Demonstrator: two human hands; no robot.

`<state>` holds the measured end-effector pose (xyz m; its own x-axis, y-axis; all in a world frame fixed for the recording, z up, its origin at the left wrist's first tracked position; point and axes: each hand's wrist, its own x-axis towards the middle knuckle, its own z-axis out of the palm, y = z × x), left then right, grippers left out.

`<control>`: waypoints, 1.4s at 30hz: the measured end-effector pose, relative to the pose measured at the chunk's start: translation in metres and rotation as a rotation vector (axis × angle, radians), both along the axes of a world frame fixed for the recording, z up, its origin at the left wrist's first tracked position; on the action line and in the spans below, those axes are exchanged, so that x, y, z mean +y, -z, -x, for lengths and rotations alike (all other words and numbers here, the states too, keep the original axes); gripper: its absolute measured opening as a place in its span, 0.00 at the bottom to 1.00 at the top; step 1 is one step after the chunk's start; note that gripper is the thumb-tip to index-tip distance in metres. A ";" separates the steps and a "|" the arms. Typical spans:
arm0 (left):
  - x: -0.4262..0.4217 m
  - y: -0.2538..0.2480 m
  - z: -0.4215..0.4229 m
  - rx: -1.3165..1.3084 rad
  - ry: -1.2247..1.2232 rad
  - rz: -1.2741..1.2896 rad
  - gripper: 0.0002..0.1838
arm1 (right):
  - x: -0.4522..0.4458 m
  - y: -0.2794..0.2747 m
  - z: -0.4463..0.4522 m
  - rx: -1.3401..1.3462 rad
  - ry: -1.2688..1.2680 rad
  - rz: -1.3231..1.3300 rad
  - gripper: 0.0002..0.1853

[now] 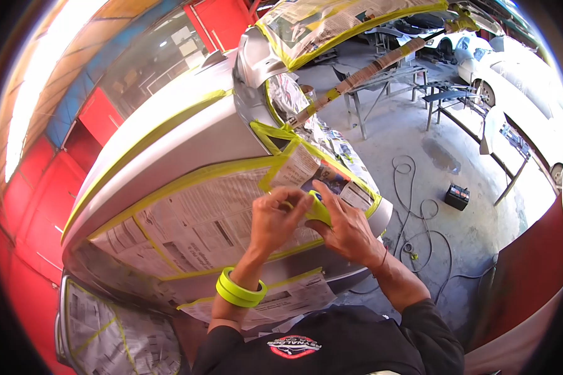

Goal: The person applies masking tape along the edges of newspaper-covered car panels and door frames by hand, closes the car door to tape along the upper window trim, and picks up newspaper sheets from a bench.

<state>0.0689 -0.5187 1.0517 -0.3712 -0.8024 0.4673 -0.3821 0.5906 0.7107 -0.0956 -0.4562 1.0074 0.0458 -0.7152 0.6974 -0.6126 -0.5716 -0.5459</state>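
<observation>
My right hand [350, 234] is closed around a roll of yellow-green masking tape [319, 209], held above the papered side of a silver car body [200, 134]. Close beside it, my left hand [275, 219] has thumb and fingers pinched together, with a bit of yellow tape showing at the fingertips. Two more rolls of masking tape [241, 289] hang round my left forearm like bracelets. Newspaper [197, 215] covers the car's side opening, its edges fixed with yellow tape. Behind my hands, another taped newspaper piece [297, 169] is partly hidden.
A paper-wrapped strut [356, 78] props up the masked raised panel [344, 25]. On the floor lie a coiled black hose [413, 219] and a car battery [458, 196]. Metal stands [388, 78] and a white car [519, 87] are at the right. A masked panel [116, 331] leans at lower left.
</observation>
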 end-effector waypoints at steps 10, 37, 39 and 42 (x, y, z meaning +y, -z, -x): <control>-0.091 -0.087 0.006 -0.375 -0.376 0.719 0.11 | -0.055 -0.059 -0.001 -0.104 0.130 0.043 0.22; -0.141 -0.060 0.006 -0.654 -0.577 0.821 0.30 | -0.118 -0.065 0.002 0.450 0.125 -0.181 0.08; -0.130 -0.058 0.008 -0.802 -0.534 0.851 0.32 | -0.119 -0.064 0.003 0.462 0.113 -0.124 0.08; -0.123 -0.057 0.009 -0.823 -0.462 0.583 0.32 | -0.114 -0.068 0.003 0.482 0.131 -0.145 0.07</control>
